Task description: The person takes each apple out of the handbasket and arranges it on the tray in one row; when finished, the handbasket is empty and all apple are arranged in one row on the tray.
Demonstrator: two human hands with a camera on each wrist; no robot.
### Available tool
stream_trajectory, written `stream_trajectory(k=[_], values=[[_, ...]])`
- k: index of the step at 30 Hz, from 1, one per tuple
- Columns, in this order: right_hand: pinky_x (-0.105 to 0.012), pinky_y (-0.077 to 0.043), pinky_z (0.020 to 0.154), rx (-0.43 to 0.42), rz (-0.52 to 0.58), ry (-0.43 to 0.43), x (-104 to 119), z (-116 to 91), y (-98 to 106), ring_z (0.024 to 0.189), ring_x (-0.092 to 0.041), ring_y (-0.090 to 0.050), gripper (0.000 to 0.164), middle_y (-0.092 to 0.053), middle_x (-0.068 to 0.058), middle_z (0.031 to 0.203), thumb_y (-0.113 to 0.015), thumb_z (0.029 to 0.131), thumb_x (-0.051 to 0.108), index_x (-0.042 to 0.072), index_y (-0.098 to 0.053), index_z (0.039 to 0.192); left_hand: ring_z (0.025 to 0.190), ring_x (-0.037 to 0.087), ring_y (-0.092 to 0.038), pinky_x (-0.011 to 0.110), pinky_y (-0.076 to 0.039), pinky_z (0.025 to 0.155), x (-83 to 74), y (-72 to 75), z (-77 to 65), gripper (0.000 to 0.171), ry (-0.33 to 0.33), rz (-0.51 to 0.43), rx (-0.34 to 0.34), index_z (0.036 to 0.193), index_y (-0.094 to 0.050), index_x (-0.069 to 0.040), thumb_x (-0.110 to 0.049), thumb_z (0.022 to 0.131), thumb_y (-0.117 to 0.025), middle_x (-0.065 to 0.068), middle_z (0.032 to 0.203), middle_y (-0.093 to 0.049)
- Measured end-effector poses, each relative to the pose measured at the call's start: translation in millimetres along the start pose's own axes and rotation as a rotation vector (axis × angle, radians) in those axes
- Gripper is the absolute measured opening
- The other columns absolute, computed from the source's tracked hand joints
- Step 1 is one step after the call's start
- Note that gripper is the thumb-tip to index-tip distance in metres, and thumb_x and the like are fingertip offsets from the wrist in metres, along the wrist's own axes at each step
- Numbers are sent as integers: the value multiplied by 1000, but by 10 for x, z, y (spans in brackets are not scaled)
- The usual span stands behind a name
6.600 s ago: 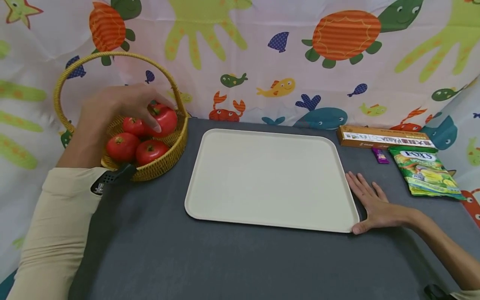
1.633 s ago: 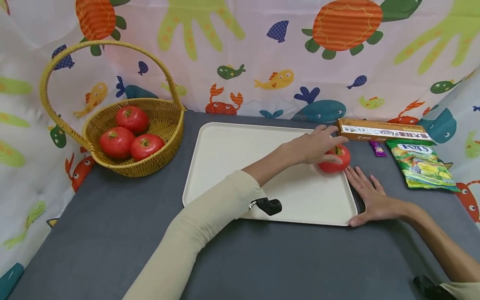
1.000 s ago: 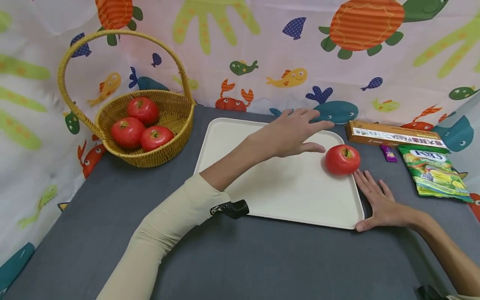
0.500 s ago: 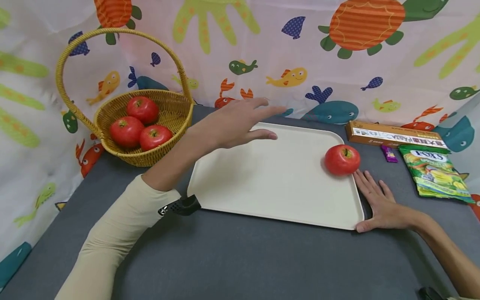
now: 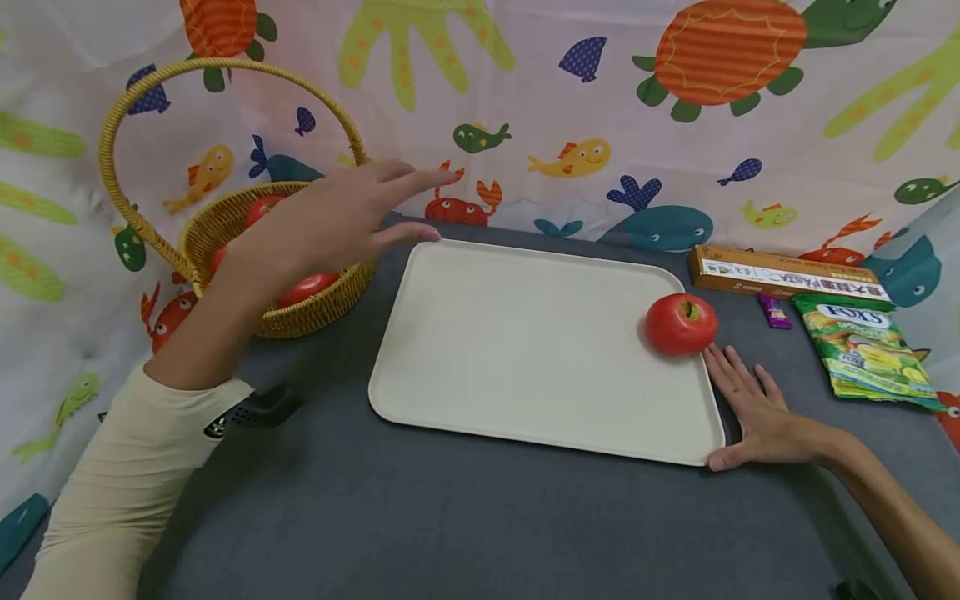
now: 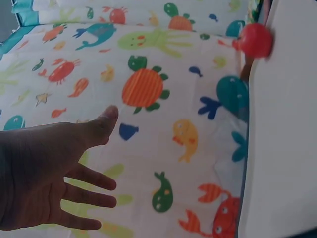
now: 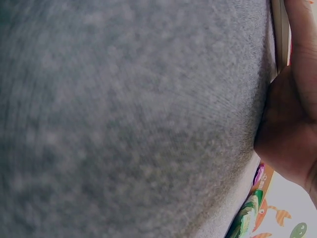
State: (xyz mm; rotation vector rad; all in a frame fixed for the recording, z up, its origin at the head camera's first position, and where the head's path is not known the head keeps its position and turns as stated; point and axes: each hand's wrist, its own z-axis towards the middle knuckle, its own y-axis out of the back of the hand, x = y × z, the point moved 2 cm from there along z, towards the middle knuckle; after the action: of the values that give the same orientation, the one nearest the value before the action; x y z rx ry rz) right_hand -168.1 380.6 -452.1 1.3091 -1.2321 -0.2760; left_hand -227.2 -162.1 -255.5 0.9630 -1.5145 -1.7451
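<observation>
My left hand (image 5: 330,218) hovers over the right part of a yellow wicker basket (image 5: 315,317), fingers extended and holding nothing; the left wrist view shows the same hand (image 6: 64,168) with thumb and fingers spread. Several red tomato-like fruits, one of them a red fruit (image 5: 306,290), lie in the basket, partly covered by my hand and forearm. Another red tomato (image 5: 681,324) sits at the right end of a cream tray (image 5: 525,358). My right hand (image 5: 761,421) lies flat on the table, its thumb and fingertips against the tray's right edge.
Behind the tray's right side lies a long brown box (image 5: 787,273). A small purple packet (image 5: 774,312) and a green candy bag (image 5: 870,348) lie right of the tray. A patterned cloth (image 5: 525,83) hangs behind the grey table (image 5: 480,517).
My left hand put one tomato from the basket on the tray's right end, let it go, and swung back left over the basket. My right hand has stayed by the tray.
</observation>
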Motion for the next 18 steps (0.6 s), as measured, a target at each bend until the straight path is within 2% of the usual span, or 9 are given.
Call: stream_trajectory(k=[4,12,18], values=[[-67,32,118,11,11,-5,20,3,9,159,-42,30,137,23,-12,175,-84,78,46,19,17,167,146,45,-46,65,-41,118,165,33,-101,74,41,8,36,167,-22,-34,-59,104,-51,19,165,-41],[-66,32,120,-2,-16,10,7,10,-5,159,-40,30,139,23,-12,175,-85,76,44,17,17,167,143,47,-48,67,-43,115,558,-53,-212,74,103,31,176,168,-21,-34,-62,105,-46,21,163,-40],[-67,32,119,9,-6,2,15,4,20,159,-42,29,138,23,-13,175,-84,77,44,17,17,167,147,52,-42,70,-34,119,781,-132,-210,71,79,53,269,165,-32,-22,-56,106,-50,25,164,-40]])
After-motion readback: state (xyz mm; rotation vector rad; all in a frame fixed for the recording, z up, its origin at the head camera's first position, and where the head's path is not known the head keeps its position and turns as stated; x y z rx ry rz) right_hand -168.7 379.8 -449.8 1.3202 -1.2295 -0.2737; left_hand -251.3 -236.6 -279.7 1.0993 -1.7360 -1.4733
